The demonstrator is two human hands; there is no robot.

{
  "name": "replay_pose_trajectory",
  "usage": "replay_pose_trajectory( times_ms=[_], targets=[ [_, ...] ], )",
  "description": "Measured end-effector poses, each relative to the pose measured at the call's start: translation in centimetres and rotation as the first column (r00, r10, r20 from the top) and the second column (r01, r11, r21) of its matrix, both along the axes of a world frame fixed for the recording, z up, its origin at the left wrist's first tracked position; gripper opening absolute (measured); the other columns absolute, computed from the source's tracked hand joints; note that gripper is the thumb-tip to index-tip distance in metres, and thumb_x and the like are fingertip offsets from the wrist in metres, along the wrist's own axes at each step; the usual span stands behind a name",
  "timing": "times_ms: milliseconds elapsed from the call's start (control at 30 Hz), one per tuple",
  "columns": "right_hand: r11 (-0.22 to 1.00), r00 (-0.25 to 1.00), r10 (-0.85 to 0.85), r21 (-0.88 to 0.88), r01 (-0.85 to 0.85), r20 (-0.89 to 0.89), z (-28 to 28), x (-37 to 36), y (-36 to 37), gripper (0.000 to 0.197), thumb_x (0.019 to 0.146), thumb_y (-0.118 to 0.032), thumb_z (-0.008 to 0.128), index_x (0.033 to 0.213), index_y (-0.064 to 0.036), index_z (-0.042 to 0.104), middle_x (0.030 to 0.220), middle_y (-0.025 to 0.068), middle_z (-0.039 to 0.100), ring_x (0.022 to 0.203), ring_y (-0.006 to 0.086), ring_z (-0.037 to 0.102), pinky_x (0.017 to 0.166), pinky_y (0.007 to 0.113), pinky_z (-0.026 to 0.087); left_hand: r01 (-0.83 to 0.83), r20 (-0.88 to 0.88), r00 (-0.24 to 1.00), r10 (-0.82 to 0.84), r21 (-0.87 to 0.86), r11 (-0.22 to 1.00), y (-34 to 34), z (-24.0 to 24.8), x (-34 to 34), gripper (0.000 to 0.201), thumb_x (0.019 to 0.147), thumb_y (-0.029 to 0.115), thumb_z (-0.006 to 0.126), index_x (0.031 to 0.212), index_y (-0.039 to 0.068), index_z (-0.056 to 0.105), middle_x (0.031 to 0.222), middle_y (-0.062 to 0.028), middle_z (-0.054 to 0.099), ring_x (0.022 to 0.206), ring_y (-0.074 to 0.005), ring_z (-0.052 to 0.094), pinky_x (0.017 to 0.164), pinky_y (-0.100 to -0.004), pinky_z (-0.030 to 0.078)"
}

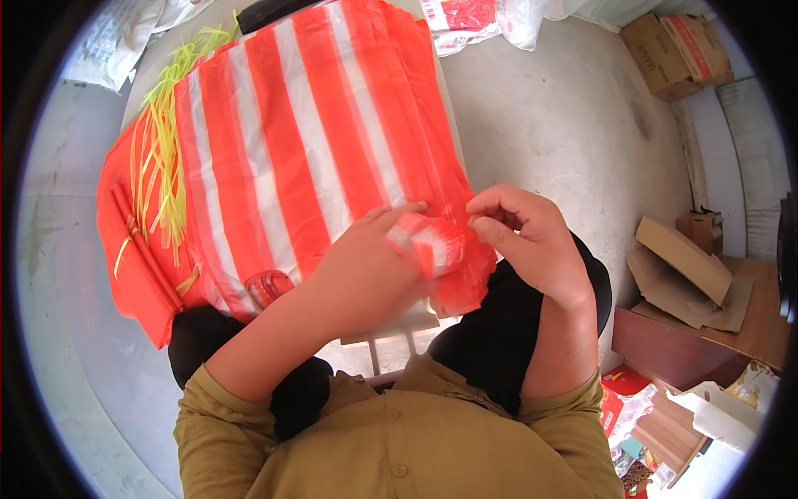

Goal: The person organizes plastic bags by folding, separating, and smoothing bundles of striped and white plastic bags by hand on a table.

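Note:
A thick stack of red-and-white striped plastic bags (274,141) lies in front of me, its layered edges showing on the right. My left hand (366,262) rests over the stack's near right corner. It is closed around a bunched, crumpled end (436,249) of the striped plastic, with the index finger stretched along the top. Just right of that bunch, my right hand (532,241) is raised at the stack's edge. Its thumb and index finger are pinched together; whatever lies between the tips is too small to make out.
Yellow-green plastic strands (166,166) hang over the stack's left side, near tied red rolls (145,245). A dark object (274,12) lies at the far edge. To the right are an opened cardboard box (690,274) on a brown surface and cartons (677,54) farther back.

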State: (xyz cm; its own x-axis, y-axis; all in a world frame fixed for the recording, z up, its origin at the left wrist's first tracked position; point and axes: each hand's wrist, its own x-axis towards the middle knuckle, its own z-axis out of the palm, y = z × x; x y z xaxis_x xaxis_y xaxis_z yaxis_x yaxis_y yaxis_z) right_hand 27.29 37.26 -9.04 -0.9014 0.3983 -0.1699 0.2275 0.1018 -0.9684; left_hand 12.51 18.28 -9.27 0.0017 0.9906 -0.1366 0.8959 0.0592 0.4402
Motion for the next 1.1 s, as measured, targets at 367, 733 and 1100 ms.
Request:
replay_pose_trajectory(
  times_ms=[367,733,1100],
  targets=[
    [0.964,0.986,-0.155,-0.228,0.139,-0.054,0.3,-0.4,-1.0,0.022,0.105,-0.014,0.054,0.12,-0.0014,0.064,0.103,0.0008,0.069,0.091,0.0106,0.059,0.078,0.027,0.048,-0.296,0.538,0.792,0.287,-0.073,0.953,-0.5,-2.1,-1.5,0.023,0.103,0.019,0.056,0.111,0.003,0.07,0.105,-0.0113,0.07,0.093,-0.0295,0.066,0.082,-0.0408,0.052],
    [0.885,0.934,0.346,0.297,-0.357,0.092,0.1,-0.9,-1.3,0.025,0.1,-0.02,0.057,0.114,-0.0009,0.063,0.1,0.0183,0.068,0.09,0.0347,0.065,0.084,0.038,0.051,-0.569,0.857,-0.324,0.401,-0.515,0.641,-0.6,-3.3,-2.4,0.033,0.108,0.031,0.052,0.123,0.003,0.063,0.117,-0.0057,0.068,0.105,-0.01,0.063,0.088,-0.0254,0.05],
    [0.99,0.988,-0.105,-0.104,0.094,-0.109,0.3,-0.1,-0.1,0.026,0.108,-0.023,0.051,0.101,-0.0029,0.066,0.082,-0.0007,0.064,0.065,0.0059,0.049,0.061,0.022,0.043,-0.359,0.503,0.778,0.377,-0.138,0.923,-0.3,-0.2,-1.1,0.03,0.099,0.028,0.065,0.119,0.005,0.066,0.115,-0.0098,0.069,0.106,-0.0231,0.064,0.09,-0.0366,0.052]
  ],
)
